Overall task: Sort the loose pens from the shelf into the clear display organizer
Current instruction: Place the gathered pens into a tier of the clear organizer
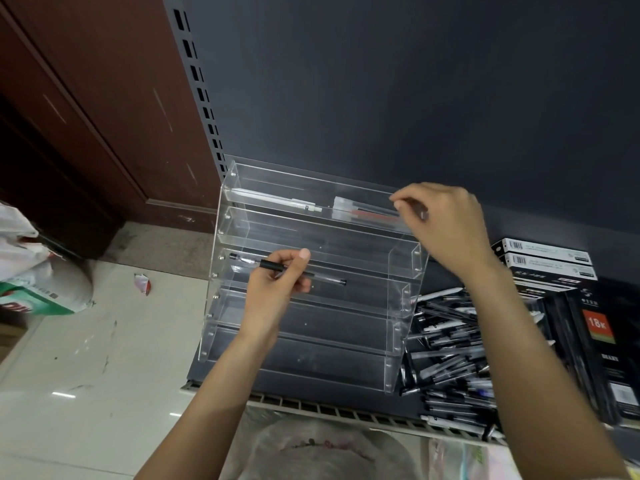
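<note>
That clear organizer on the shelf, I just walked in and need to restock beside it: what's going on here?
A person is sorting pens into the clear acrylic tiered organizer on the dark shelf. The left hand holds a black capped clear-barrel pen level over the middle tier. The right hand pinches a small dark item at the right end of the top tier, which already holds a white pen and some red-and-black ones. The lower tiers look empty. A heap of loose pens waits to the organizer's right.

Tiered organizer stands on the shelf, against the back panel. Loose pens lie heaped just to its right, boxes farther right. Top tier holds several pens. Floor lies left.
</note>
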The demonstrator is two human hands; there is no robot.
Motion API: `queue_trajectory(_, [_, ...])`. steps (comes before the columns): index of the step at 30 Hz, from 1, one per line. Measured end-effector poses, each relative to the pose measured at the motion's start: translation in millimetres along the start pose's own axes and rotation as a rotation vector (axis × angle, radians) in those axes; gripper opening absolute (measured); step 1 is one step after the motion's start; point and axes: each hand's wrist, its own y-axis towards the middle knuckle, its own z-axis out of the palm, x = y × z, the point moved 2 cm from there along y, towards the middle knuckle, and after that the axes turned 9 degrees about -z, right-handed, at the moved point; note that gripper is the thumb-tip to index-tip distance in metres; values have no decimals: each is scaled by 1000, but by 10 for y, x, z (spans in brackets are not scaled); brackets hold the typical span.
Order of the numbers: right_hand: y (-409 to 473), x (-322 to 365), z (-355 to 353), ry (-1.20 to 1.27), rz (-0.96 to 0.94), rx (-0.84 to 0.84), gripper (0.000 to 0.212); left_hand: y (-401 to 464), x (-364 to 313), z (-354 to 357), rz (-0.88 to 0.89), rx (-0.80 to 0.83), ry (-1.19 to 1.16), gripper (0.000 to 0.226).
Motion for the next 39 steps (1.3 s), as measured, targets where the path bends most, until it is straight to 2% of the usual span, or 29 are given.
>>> queue_trajectory(1, [-55, 161, -27, 96, -29, -27, 12, 2, 2, 1, -2, -3, 0, 10])
queue_trajectory(3, [-177, 485, 33, 218, -96, 61, 17, 5, 2, 5, -6, -7, -2, 11])
queue_trajectory(6, [-379, 797, 285, 167, -176, 200, 25, -7, -14, 34, 3, 16, -18, 19])
queue_trajectory(8, [-451, 823, 386, 175, -175, 160, 21, -31, -52, 93, 18, 50, -14, 24])
queue_trajectory(11, [-470, 632, 383, 191, -124, 51, 13, -27, -143, 189, 31, 116, -21, 17])
queue_trajectory(12, [-474, 510, 358, 160, -90, 6, 12, 7, -175, 189, 52, 117, 27, 22])
queue_trajectory(15, [-521, 132, 300, 30, 32, -4, 14, 177, -220, 47, 291, -27, 521, 40])
queue_trajectory(17, [-543, 5, 314, -73, 34, 60, 13, 267, -193, -67, 522, -137, 865, 40])
queue_trajectory(19, [-518, -7, 342, -151, -22, 119, 13, 324, -128, -126, 658, -163, 1069, 33])
queue_trajectory(21, [-454, 14, 373, -174, -57, 187, 15, 358, -78, -136, 695, -161, 1161, 28])
queue_trajectory(25, [-366, 3, 429, -217, -67, 379, 33, 372, -35, -64, 741, -152, 1208, 24])
queue_trajectory(32, [-333, -19, 435, -250, -107, 615, 48, 434, 5, 63, 764, -92, 1292, 21])
queue_trajectory(35, [-358, 5, 458, -245, -118, 631, 50, 459, 16, 97, 752, -38, 1307, 22])
queue_trajectory(39, [-424, 23, 466, -261, -77, 562, 35, 471, 1, 126, 745, -32, 1298, 22])
